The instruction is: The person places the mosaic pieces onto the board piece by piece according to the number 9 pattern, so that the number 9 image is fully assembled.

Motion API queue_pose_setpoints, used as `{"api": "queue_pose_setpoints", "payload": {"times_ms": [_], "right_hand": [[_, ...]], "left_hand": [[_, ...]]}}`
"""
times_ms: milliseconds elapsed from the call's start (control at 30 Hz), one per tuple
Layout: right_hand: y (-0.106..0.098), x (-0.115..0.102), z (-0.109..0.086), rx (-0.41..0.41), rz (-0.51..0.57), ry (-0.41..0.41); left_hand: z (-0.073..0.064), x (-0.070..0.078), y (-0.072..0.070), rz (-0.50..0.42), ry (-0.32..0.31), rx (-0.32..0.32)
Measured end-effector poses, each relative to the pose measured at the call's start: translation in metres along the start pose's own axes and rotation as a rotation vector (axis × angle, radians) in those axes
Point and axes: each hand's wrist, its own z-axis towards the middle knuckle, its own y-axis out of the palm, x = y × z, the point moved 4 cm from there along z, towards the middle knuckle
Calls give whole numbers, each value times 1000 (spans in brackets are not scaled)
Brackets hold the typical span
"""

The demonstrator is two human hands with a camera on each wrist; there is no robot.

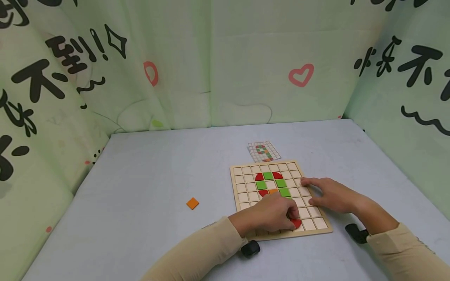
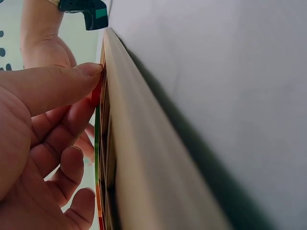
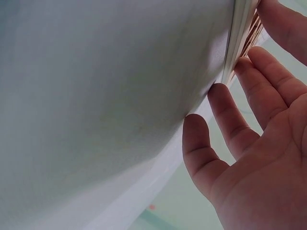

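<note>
A wooden grid board (image 1: 320, 223) lies on the table in the head view. Near its front edge my left hand (image 1: 274, 212) pinches a red tile with a curved edge (image 1: 297, 223) between thumb and fingers, right at the board's surface. My left wrist view shows the thumb (image 2: 72, 84) pressed against the red tile (image 2: 96, 93). At the board's right edge rests my right hand (image 1: 332, 195), fingers spread and touching the side. Red corner tiles (image 1: 277, 175), green square tiles (image 1: 268, 175) and an orange tile (image 1: 273, 191) sit in the upper cells. My left hand hides some cells.
A loose orange square tile (image 1: 192, 203) lies on the white table (image 1: 140, 187), left of the board. Just behind the board is a printed pattern card (image 1: 274, 152). Printed green curtains (image 1: 246, 78) surround the table's back and sides.
</note>
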Motion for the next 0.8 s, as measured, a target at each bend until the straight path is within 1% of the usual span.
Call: {"api": "queue_pose_setpoints", "payload": {"times_ms": [233, 467, 667, 800], "right_hand": [[0, 0, 0, 4, 0, -12], [-1, -1, -1, 4, -4, -16], [-1, 1, 0, 1, -6, -7], [-1, 1, 0, -1, -5, -5]], "left_hand": [[1, 3, 0, 28, 38, 5], [2, 3, 2, 45, 32, 5], [3, 3, 2, 48, 41, 7], [3, 3, 2, 51, 34, 2]]}}
